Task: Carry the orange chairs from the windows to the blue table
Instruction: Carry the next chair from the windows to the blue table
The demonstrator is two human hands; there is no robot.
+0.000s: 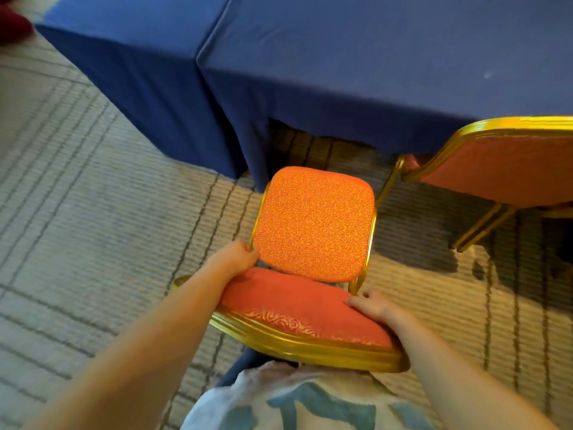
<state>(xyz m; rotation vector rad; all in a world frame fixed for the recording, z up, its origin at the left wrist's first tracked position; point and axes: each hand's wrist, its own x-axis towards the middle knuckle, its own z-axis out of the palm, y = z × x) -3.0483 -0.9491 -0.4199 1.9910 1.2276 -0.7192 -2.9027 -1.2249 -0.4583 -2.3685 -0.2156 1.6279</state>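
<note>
An orange chair with a gold metal frame is right in front of me, its patterned seat pointing at the blue table. My left hand grips the left side of the chair's backrest, fingers curled round the frame by the seat. My right hand grips the right side of the backrest near the gold upright. The seat's front edge is just short of the tablecloth's hanging edge.
A second orange chair with gold legs stands to the right, tucked against the blue table. Another blue-clothed table section adjoins on the left. Striped grey carpet spreads to the left. A dark red object is at the top left corner.
</note>
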